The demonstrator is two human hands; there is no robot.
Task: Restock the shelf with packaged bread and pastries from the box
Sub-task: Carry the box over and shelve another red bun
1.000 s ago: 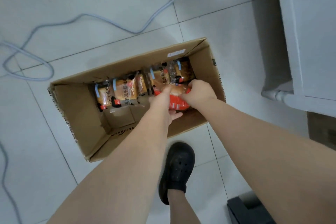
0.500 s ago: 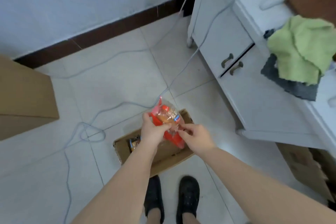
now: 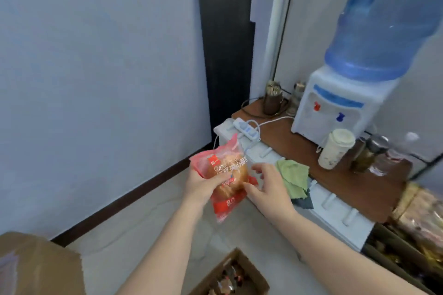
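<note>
**One bread pack held up, box below me**

One bread pack (image 3: 224,178) is in the air in front of me, above the floor and beside the white cabinet (image 3: 333,208). I judge it light and soft: a round bun in thin plastic film, easy to crush and a little slippery. It is better to hold it at the sides of the bun, or at the sealed edges, without squeezing.

My left hand (image 3: 203,183) grips the pack from the left, with the fingers curled over its front. My right hand (image 3: 269,183) is loosely spread; its fingertips (image 3: 247,187) touch the right edge of the pack, but I cannot tell if they pinch it.

The box (image 3: 242,273) with more packs stands on the floor under my arms.
</note>
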